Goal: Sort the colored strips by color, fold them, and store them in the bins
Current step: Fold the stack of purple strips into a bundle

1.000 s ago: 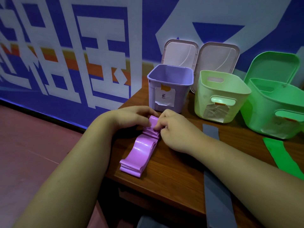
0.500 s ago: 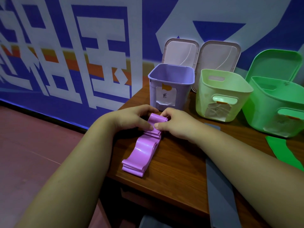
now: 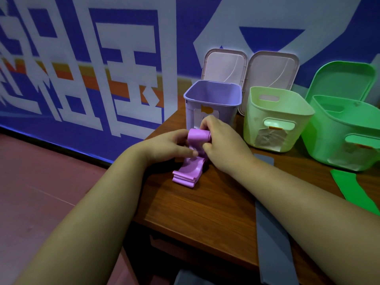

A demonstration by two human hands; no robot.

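A stack of purple strips point(image 3: 190, 171) lies on the wooden table point(image 3: 216, 212), its far end rolled up into a thick fold. My left hand point(image 3: 166, 146) pinches that fold from the left, and my right hand point(image 3: 222, 142) grips it from the right, thumb below and fingers over the top. The loose near end of the strips rests on the table. Just behind my hands stands the open purple bin point(image 3: 212, 102). A grey strip point(image 3: 273, 239) runs along the table under my right forearm. A green strip point(image 3: 353, 190) lies at the right.
A light green bin point(image 3: 275, 118) and a darker green bin point(image 3: 347, 130) stand to the right of the purple one, all with lids raised against the blue and white wall. The table's left edge drops to a reddish floor point(image 3: 41, 192).
Both hands have folded the far end of the purple strips over and lifted it off the table, so the flat part is shorter. The view has shifted slightly.
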